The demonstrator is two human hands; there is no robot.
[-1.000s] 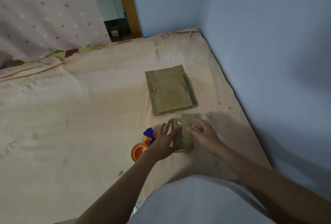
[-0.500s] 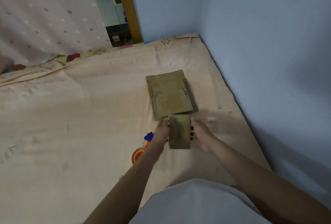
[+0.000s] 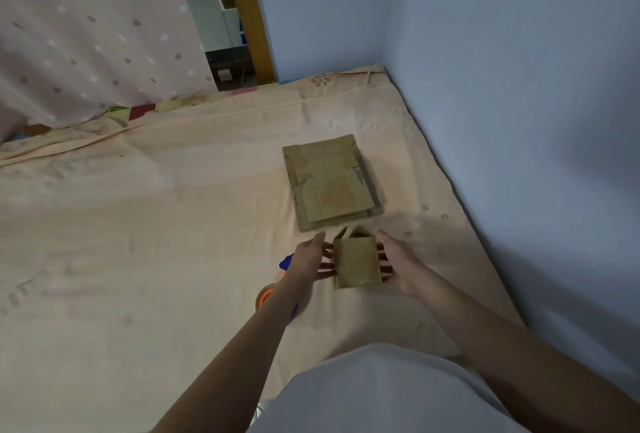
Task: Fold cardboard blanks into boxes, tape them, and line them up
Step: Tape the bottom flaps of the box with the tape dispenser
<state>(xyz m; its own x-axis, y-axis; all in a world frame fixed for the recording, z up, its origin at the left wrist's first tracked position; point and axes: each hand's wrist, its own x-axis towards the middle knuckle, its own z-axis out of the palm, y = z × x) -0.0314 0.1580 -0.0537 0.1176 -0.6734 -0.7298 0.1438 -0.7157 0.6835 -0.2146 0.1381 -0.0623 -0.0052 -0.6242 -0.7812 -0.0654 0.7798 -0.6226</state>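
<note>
Since half a second ago, both hands have turned the small cardboard box (image 3: 356, 263) so that a broad plain face now looks up at the camera, where a taped face with a shiny strip showed before; the box has also moved slightly toward the right. A second ago it sat lower, nearly on the sheet, with the left hand draped over it.

The left hand (image 3: 308, 259) presses its straight, spread fingers against the box's left side, and the right hand (image 3: 398, 263) does the same against the right side, so the box is carried between flat fingers rather than clasped. At its far end, loose flaps (image 3: 353, 232) stand open and unsealed.

The box hangs just above the peach bedsheet (image 3: 138, 242), directly on the near side of the stack of flat cardboard blanks (image 3: 330, 186), close to it but apart. The orange and blue tape dispenser (image 3: 270, 289) lies on the sheet, mostly hidden under the left wrist.
</note>
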